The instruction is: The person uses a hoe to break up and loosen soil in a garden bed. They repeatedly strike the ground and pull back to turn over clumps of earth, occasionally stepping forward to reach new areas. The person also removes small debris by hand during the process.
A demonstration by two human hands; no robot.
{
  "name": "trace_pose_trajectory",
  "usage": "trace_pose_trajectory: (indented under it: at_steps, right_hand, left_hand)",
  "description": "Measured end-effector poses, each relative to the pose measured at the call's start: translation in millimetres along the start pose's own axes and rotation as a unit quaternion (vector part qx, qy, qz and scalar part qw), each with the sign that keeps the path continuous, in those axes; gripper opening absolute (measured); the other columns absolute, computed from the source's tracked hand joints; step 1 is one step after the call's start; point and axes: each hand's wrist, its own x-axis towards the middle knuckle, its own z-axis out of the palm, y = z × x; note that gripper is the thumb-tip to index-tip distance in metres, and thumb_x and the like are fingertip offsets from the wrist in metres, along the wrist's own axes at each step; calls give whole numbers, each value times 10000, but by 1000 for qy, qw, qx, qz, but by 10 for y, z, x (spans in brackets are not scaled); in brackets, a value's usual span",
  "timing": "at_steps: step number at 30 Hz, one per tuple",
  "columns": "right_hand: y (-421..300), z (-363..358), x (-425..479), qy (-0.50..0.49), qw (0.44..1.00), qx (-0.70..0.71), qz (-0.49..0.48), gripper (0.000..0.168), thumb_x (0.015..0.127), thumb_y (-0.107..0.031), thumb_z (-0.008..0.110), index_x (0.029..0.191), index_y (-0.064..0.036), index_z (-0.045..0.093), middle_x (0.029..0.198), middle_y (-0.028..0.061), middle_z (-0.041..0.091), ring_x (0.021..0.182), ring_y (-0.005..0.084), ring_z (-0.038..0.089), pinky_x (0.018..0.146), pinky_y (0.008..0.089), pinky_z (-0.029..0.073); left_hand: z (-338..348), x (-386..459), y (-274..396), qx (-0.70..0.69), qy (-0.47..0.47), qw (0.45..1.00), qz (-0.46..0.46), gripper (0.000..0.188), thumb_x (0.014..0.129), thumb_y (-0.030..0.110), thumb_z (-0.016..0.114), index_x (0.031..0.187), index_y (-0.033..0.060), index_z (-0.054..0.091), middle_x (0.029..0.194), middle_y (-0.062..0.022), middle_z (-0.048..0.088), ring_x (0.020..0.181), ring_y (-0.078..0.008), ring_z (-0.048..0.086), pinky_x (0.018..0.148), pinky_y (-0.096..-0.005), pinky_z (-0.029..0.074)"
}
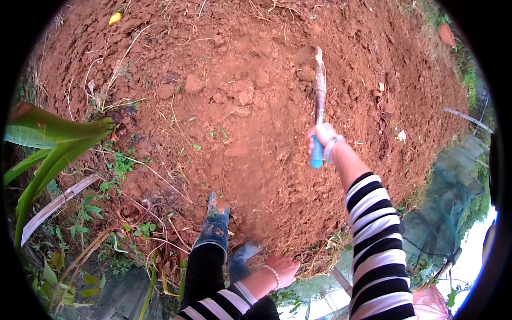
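My right hand is closed around the blue grip of a short-handled digging tool, probably a hoe. The shaft points away from me, and its soil-coloured head rests at or just above the red soil, partly hard to tell from the dirt. Low in the view, my left hand is curled near my legs, with nothing visible in it. A beaded bracelet circles that wrist. My muddy blue boot stands on the soil, while the other boot is blurred.
A cut green plant stalk, perhaps banana, juts in from the left. Weeds and dry stems grow beneath it. A yellow object lies at the far left. Dark green netting borders the plot at right, where the ground drops away.
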Motion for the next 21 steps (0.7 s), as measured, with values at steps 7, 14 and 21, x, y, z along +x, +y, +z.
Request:
trace_pose_trajectory:
  at_steps: [7, 14, 21]
  right_hand:
    - [-264, -717, -473, -21, 994, -108, -11, 107, 690, -36, 559, 643, -54, 465, 516, 45, 479, 389, 152, 468, 375, 326, 428]
    - [2145, -331, -1004, 63, 998, 5, -26, 261, 676, 105, 525, 924, 42, 471, 637, 130, 542, 416, 200, 531, 323, 323, 428]
    - [1478, -475, -1598, 92, 982, 18, -165, 74, 698, 61, 528, 762, 24, 522, 578, 74, 539, 384, 136, 499, 313, 263, 392]
  left_hand:
    - [130, 4, 0, 6, 21, 1000, 17, 344, 800, 289, 620, 1024, 38, 554, 915, -149, 634, 880, -318, 620, 742, -428, 481]
    - [259, 59, 80, 44, 9, 999, 29, 335, 787, 288, 629, 999, 37, 561, 886, -149, 632, 864, -323, 620, 745, -431, 480]
    - [327, 112, 87, 32, -14, 999, 9, 317, 784, 281, 631, 973, 34, 571, 893, -148, 637, 878, -324, 620, 738, -437, 481]
